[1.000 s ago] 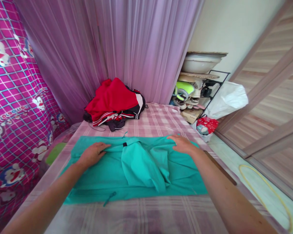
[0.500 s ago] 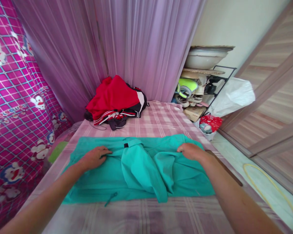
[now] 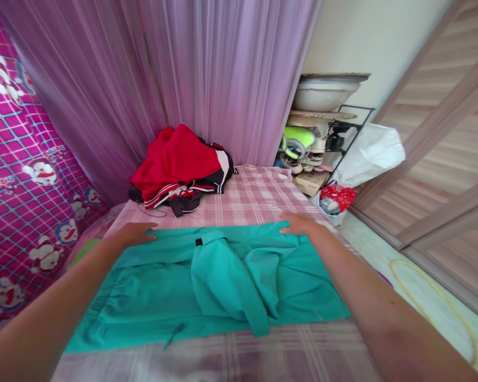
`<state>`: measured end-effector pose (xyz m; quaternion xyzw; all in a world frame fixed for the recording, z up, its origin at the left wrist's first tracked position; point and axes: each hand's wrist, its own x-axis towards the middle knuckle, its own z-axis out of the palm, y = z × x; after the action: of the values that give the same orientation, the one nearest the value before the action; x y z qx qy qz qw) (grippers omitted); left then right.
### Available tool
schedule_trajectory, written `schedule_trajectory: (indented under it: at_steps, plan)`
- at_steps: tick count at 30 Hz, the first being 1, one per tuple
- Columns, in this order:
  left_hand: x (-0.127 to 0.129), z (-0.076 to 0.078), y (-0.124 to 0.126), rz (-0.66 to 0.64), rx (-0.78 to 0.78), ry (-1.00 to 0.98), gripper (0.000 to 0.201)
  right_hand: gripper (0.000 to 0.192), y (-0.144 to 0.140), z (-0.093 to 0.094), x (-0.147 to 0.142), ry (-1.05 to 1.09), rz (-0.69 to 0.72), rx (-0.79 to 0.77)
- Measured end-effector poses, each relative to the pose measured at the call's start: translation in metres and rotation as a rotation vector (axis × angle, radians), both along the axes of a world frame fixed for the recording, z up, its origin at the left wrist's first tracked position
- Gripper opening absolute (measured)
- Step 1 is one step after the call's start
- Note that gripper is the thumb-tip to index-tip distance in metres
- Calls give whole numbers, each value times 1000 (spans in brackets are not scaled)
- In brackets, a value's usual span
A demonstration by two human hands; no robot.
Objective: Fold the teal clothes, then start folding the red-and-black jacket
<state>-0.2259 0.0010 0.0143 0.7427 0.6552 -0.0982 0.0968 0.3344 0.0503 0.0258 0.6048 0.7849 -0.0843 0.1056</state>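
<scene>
1. Bedsheet first: the pink-and-white checked cotton sheet covers the whole mattress and gives me a flat bed to work on; I judge it smooth enough that no ridge beneath will spoil a fold.
2. The teal cotton garment lies spread across the middle of that sheet, its far edge under my hands, a loose flap bunched at its centre and a drawstring trailing off the near hem. To my mind that bunched flap wants flattening before any fold, or the crease will set crooked.
3. The heap of red, black and white striped clothing sits well apart, at the far end by the lilac curtain, so it does not crowd me.
4. My left hand rests palm down at the far left corner, fingers together and flat, pinching nothing that I can see.
5. My right hand lies on the far right edge, fingers together and slightly curled on the cloth; whether they grip it I cannot tell. Both hands should pull evenly outward.
</scene>
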Motion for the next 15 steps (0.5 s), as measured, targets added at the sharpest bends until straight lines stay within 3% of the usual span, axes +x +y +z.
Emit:
schedule_trajectory:
  at_steps: [4,10,12,15]
  plan:
    - [-11,6,5,-12,-40,16,46,35,7,2,11,14,44,-31]
    - [13,40,12,117,235,171,45,38,25,5,-1,-7,-70,319]
    - [31,36,12,196,301,206,45,40,25,0,-15,-23,-126,397]
    - [55,11,8,235,397,140,55,53,18,-15,-38,19,-154,456]
